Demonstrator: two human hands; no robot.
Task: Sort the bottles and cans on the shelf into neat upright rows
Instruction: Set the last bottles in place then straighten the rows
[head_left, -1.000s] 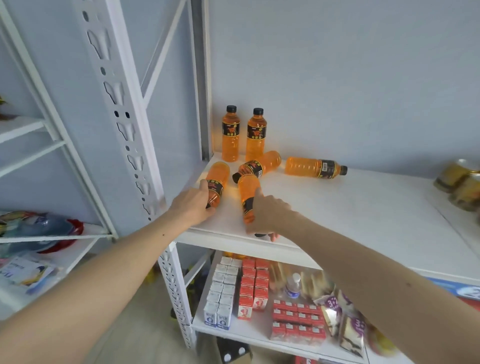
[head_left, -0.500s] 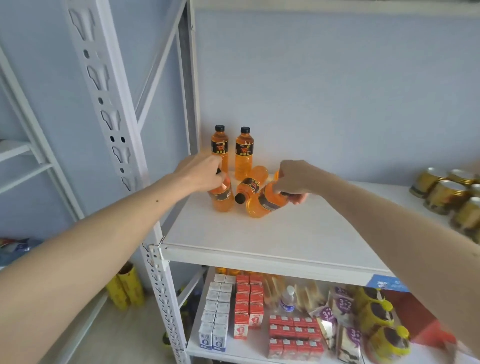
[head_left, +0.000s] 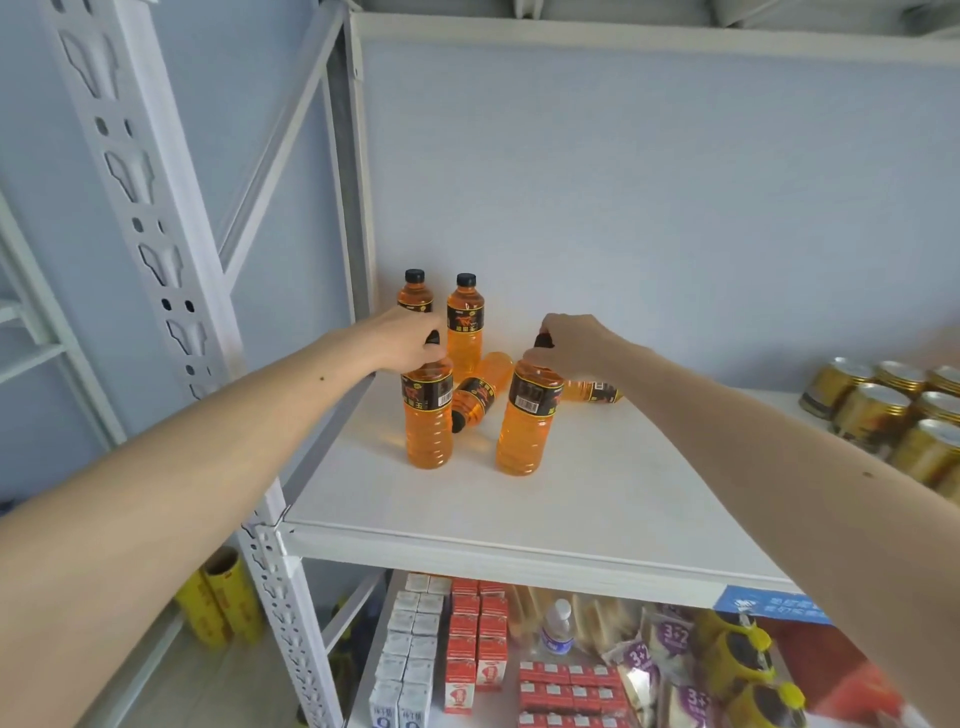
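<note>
Your left hand (head_left: 410, 340) and right hand (head_left: 571, 345) each pinch a bottle top; both bottles, lying flat a second ago, now stand near the shelf's (head_left: 519, 499) back-left corner. One bottle (head_left: 480, 389) between them lies flat, probably another behind your right hand.

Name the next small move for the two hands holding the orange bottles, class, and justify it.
Probably let go of both and reach for the lying bottle between them. The left hand and right hand each grip a cap, and the left bottle and right bottle already stand upright on the shelf.
</note>
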